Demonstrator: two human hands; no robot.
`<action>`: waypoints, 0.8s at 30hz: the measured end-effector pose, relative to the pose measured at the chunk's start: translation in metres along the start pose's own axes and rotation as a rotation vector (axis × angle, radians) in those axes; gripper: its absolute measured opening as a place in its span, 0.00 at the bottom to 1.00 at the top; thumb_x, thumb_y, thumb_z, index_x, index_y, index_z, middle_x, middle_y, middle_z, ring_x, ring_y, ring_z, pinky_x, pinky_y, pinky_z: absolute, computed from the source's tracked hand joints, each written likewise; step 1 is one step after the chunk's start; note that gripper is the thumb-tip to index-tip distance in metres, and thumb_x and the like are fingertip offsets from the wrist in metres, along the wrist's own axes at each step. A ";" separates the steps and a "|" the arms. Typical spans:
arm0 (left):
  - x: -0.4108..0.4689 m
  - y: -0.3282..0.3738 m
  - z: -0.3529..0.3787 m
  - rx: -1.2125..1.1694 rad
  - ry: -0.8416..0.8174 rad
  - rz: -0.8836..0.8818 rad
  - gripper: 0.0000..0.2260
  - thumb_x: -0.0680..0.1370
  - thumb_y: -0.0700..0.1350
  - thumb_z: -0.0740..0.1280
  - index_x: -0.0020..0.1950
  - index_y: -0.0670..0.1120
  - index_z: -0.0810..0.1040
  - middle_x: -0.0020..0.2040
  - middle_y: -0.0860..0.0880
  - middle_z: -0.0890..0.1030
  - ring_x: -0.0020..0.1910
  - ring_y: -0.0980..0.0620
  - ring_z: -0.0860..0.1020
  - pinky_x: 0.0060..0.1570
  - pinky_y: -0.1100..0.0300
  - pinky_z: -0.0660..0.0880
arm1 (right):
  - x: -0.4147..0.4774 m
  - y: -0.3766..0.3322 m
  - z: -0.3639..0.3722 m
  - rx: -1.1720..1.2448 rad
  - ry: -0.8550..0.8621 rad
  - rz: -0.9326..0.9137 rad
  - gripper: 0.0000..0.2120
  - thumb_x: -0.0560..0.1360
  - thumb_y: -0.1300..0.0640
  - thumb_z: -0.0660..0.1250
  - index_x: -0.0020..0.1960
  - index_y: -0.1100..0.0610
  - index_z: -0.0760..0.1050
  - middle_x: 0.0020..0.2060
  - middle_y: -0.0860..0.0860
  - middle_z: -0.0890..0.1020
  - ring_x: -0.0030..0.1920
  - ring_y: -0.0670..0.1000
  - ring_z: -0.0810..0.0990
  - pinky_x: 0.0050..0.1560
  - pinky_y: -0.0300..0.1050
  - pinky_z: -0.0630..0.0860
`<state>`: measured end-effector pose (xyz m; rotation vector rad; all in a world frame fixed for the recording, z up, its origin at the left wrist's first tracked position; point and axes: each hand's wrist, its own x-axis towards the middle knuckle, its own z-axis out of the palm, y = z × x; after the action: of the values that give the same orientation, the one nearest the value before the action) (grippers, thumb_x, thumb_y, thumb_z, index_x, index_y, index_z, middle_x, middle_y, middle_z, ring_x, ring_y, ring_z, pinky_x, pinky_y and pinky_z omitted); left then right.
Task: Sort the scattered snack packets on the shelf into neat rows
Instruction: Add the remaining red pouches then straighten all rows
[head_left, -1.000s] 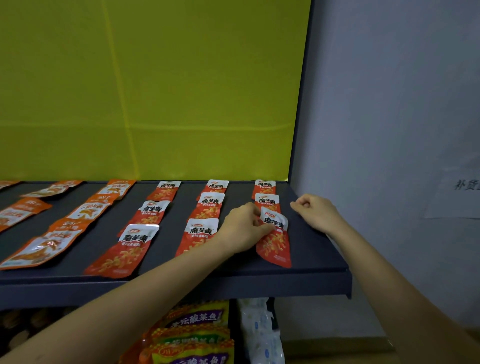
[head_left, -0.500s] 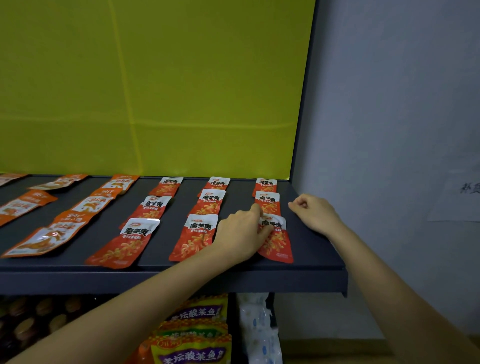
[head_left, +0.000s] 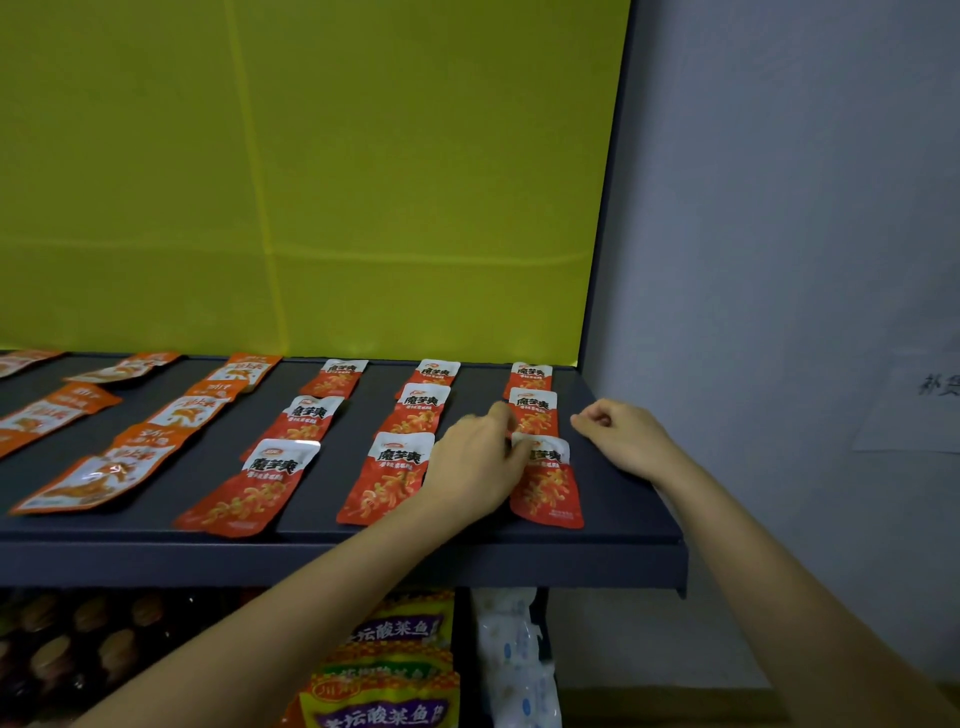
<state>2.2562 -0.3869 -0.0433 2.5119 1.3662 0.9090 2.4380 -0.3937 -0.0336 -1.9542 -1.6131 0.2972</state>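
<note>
- The light is dim and soft.
- Shiny glare sits on the packets (head_left: 78, 480) far left of the fingers (head_left: 511, 447).
- Those fingers look a bit blurry.
- Below them it is dark.
- Straight lines bend at the edges.

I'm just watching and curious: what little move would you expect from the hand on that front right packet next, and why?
Probably the left hand lets go and pulls back. The front packet it touches already lies flat on the shelf, roughly in line with the two packets behind it, like the neighbouring rows. The right hand rests curled on the shelf, holding nothing visible.
</note>
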 end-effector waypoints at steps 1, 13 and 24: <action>0.003 0.000 0.001 0.007 0.013 -0.004 0.15 0.79 0.52 0.59 0.58 0.43 0.71 0.51 0.44 0.78 0.53 0.45 0.74 0.49 0.52 0.72 | -0.001 -0.002 0.000 0.018 -0.016 -0.022 0.16 0.77 0.48 0.61 0.59 0.57 0.75 0.58 0.53 0.78 0.58 0.51 0.76 0.56 0.44 0.71; 0.020 0.006 0.019 0.128 -0.238 -0.120 0.19 0.81 0.50 0.52 0.64 0.38 0.66 0.67 0.40 0.71 0.68 0.42 0.66 0.68 0.49 0.60 | -0.008 -0.014 0.004 -0.076 -0.270 -0.185 0.23 0.80 0.50 0.56 0.74 0.53 0.60 0.71 0.52 0.67 0.71 0.52 0.64 0.69 0.46 0.62; 0.023 0.011 0.023 0.094 -0.215 -0.163 0.18 0.81 0.50 0.52 0.61 0.39 0.70 0.64 0.41 0.73 0.66 0.44 0.68 0.67 0.50 0.60 | -0.001 -0.010 0.008 -0.092 -0.265 -0.193 0.23 0.81 0.50 0.54 0.74 0.54 0.59 0.72 0.52 0.65 0.74 0.51 0.60 0.71 0.47 0.59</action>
<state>2.2862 -0.3716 -0.0475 2.4346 1.5450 0.5389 2.4257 -0.3916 -0.0348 -1.8689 -2.0013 0.4255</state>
